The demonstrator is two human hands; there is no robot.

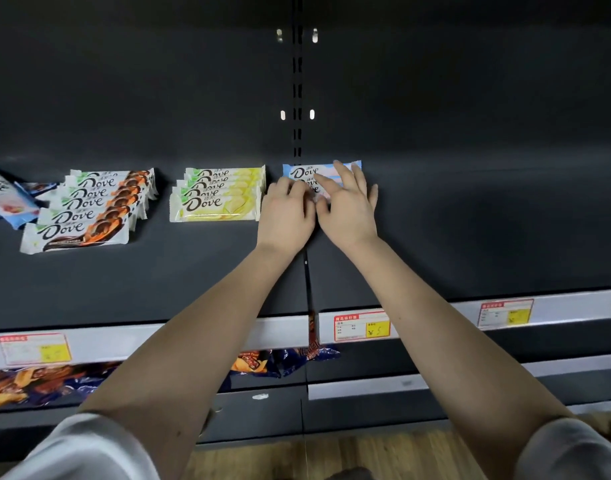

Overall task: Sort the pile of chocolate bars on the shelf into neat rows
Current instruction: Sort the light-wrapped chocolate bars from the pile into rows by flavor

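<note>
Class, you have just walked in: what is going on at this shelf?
A person is tidying chocolate bars on a dark metal shelf. Both hands are on a stack of blue-and-pink wrapped bars at the back: the left hand curls its fingers onto it, and the right hand lies spread across it. To the left, a row of white-and-yellow wrapped bars and a row of white-and-orange wrapped bars lie overlapped. A few loose blue-wrapped bars sit unsorted at the far left edge.
</note>
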